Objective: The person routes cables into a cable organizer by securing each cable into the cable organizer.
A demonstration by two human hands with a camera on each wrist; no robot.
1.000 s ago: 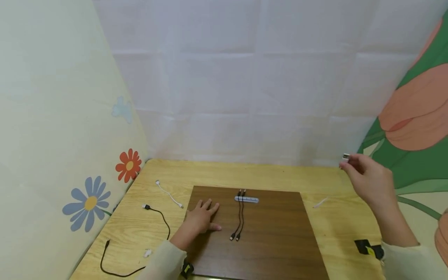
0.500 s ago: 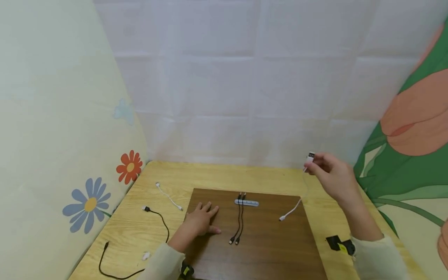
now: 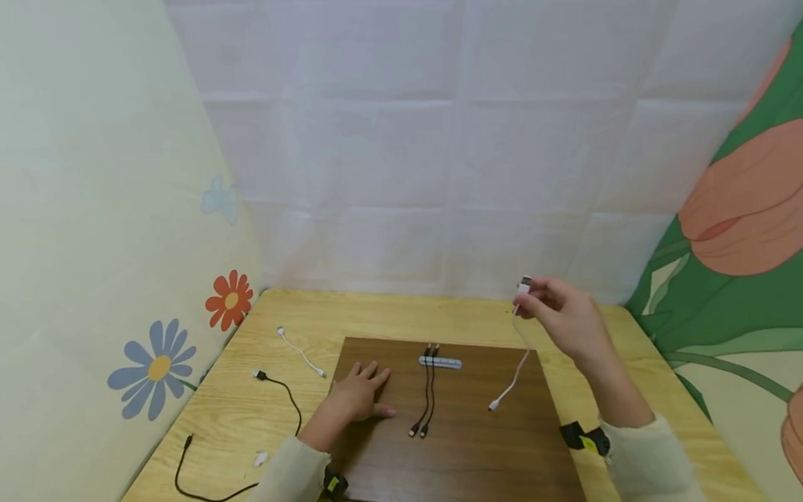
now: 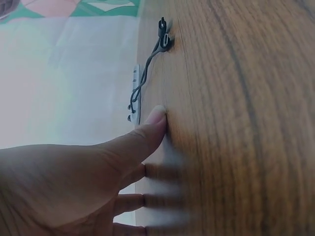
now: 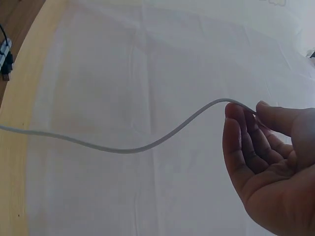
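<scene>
My right hand (image 3: 567, 321) pinches a white cable (image 3: 517, 366) near its USB plug, above the right part of a brown board (image 3: 483, 446). The cable hangs down, its small connector low over the board; in the right wrist view the cable (image 5: 123, 150) curves leftward from thumb and fingertips. My left hand (image 3: 354, 401) rests with fingers spread on the board's left side. Right of it, two black cables (image 3: 430, 397) run side by side through a light blue clip strip (image 3: 448, 363). In the left wrist view these cables (image 4: 147, 66) lie beyond the thumb.
Left of the board, a short white cable (image 3: 301, 352), a black cable (image 3: 285, 385) and another black cable end (image 3: 183, 464) lie on the yellow wooden table (image 3: 219, 404), with a small white piece (image 3: 260, 458). A white cloth (image 3: 376, 139) hangs behind the table.
My right hand has moved left from the table's right side, carrying the white cable over the board. The left hand has stayed in place.
</scene>
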